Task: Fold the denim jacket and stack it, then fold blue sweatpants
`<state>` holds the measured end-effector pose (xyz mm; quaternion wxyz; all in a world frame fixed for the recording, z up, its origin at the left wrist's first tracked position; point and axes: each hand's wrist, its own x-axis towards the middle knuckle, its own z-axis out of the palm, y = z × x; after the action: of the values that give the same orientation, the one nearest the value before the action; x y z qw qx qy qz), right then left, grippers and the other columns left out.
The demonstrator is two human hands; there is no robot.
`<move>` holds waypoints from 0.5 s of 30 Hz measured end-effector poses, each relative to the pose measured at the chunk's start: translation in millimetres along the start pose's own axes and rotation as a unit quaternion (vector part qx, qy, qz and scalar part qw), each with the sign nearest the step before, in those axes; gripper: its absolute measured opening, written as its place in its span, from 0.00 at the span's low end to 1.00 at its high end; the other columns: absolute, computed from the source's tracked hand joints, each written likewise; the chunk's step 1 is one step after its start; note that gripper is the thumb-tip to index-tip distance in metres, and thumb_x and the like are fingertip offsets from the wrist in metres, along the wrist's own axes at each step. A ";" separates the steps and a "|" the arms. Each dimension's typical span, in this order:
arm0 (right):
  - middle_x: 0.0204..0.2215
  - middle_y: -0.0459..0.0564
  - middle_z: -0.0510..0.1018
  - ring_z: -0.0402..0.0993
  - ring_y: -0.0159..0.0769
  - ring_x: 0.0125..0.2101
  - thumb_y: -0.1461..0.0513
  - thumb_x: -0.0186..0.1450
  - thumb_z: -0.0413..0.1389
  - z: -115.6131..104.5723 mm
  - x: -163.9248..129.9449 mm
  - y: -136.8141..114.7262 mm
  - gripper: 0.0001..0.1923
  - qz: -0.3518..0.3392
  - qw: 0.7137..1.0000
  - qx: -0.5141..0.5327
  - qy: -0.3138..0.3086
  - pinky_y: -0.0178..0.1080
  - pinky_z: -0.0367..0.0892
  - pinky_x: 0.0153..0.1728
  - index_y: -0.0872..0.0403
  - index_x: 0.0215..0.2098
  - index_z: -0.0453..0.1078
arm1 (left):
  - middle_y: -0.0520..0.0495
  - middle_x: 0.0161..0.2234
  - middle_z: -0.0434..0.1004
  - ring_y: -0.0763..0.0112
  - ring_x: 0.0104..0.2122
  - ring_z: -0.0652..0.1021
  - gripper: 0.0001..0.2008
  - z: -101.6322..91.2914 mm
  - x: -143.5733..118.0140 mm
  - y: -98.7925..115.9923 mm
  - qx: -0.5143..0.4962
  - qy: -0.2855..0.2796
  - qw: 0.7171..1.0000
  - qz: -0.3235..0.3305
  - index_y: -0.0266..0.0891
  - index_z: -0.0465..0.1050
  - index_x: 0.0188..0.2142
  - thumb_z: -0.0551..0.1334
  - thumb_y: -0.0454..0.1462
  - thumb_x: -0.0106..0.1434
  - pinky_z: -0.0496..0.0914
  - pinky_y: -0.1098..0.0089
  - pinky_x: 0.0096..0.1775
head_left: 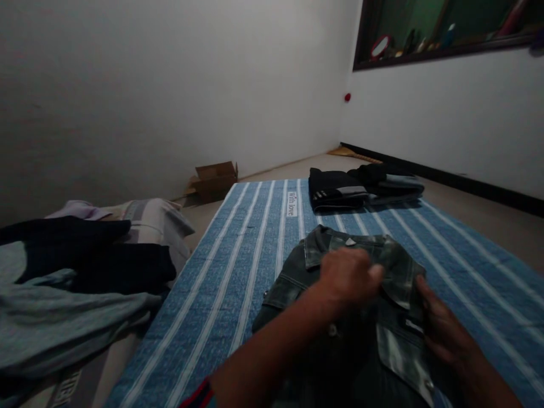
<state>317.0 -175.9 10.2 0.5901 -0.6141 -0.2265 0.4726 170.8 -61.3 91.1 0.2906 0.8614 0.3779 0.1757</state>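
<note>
A dark grey denim jacket (297, 283) lies collar-away on a blue and white striped sheet (238, 272). My left hand (348, 277) is curled over the front of the jacket just below the collar, pinching the fabric near the placket. My right hand (446, 328) rests flat on the jacket's right front panel, fingers pointing toward the collar.
A stack of folded dark clothes (361, 187) sits at the far end of the sheet. A heap of loose garments and pillows (85, 266) lies at the left. An open cardboard box (215, 180) stands by the wall. A shelf (446, 34) with small objects runs along the upper right.
</note>
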 end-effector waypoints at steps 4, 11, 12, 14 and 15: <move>0.38 0.53 0.81 0.77 0.47 0.43 0.52 0.61 0.59 0.0 3.1 3.3 0.21 0.138 0.979 0.152 -0.011 0.46 0.73 0.42 0.54 0.48 0.71 | 0.36 0.35 0.77 0.51 0.40 0.76 0.20 -64.1 2.5 -77.0 0.182 0.046 0.962 -0.199 0.36 0.74 0.36 0.53 0.50 0.61 0.66 0.60 0.39; 0.41 0.50 0.81 0.77 0.45 0.43 0.56 0.60 0.61 -2.9 7.5 5.9 0.24 0.181 0.962 0.205 0.016 0.44 0.73 0.44 0.53 0.53 0.68 | 0.42 0.24 0.77 0.63 0.25 0.77 0.31 -61.9 -12.3 -149.9 -0.010 -0.132 0.940 -0.316 0.35 0.72 0.23 0.50 0.60 0.59 0.64 0.71 0.24; 0.41 0.50 0.81 0.77 0.45 0.43 0.56 0.60 0.61 -3.4 7.1 6.1 0.25 0.182 0.961 0.209 0.016 0.44 0.73 0.44 0.53 0.54 0.68 | 0.42 0.24 0.77 0.65 0.24 0.76 0.31 -58.5 -12.7 -149.2 -0.062 -0.134 0.934 -0.324 0.35 0.72 0.23 0.52 0.61 0.57 0.64 0.71 0.23; 0.41 0.50 0.80 0.77 0.46 0.43 0.56 0.60 0.61 -3.8 5.1 6.2 0.26 0.179 0.961 0.212 0.021 0.45 0.73 0.43 0.52 0.55 0.67 | 0.43 0.25 0.78 0.65 0.24 0.76 0.29 -53.4 -12.4 -145.7 -0.161 -0.136 0.918 -0.335 0.34 0.73 0.23 0.59 0.60 0.53 0.65 0.71 0.23; 0.41 0.50 0.80 0.77 0.46 0.43 0.56 0.59 0.61 -3.4 3.6 6.0 0.26 0.172 0.962 0.209 0.026 0.45 0.74 0.42 0.52 0.55 0.66 | 0.43 0.26 0.78 0.65 0.24 0.76 0.28 -51.7 -12.2 -143.9 -0.201 -0.134 0.910 -0.338 0.34 0.73 0.23 0.62 0.59 0.50 0.66 0.71 0.24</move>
<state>319.9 -175.9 2.9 0.6207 -0.5186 0.0023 0.5880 56.8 27.0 38.7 0.5474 0.6210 0.5606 0.0216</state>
